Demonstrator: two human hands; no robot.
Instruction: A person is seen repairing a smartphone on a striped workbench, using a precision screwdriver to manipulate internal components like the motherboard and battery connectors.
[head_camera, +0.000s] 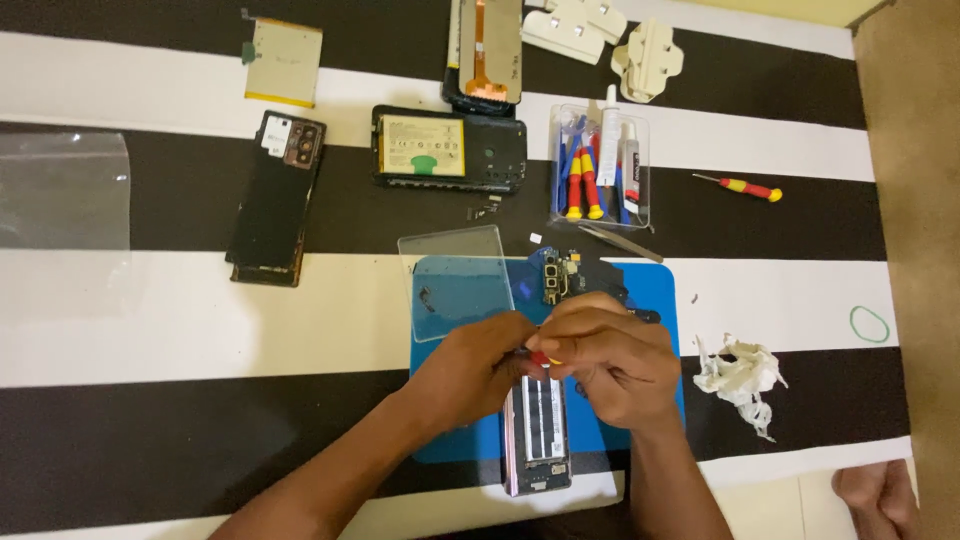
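From the head cam, the clear plastic tray (600, 165) in the upper middle held red-and-blue screwdrivers and glue tubes. The opened phone (538, 435) lay on the blue mat (650, 290) at lower center, long axis running top to bottom. Both hands met above it, left hand (470, 370) and right hand (610, 360) curled and pinching a small red-handled screwdriver (541, 356).

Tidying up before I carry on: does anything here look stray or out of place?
A red-and-yellow screwdriver lies alone on the striped cloth, outside the clear tool box. A crumpled white tissue sits beside the blue mat.
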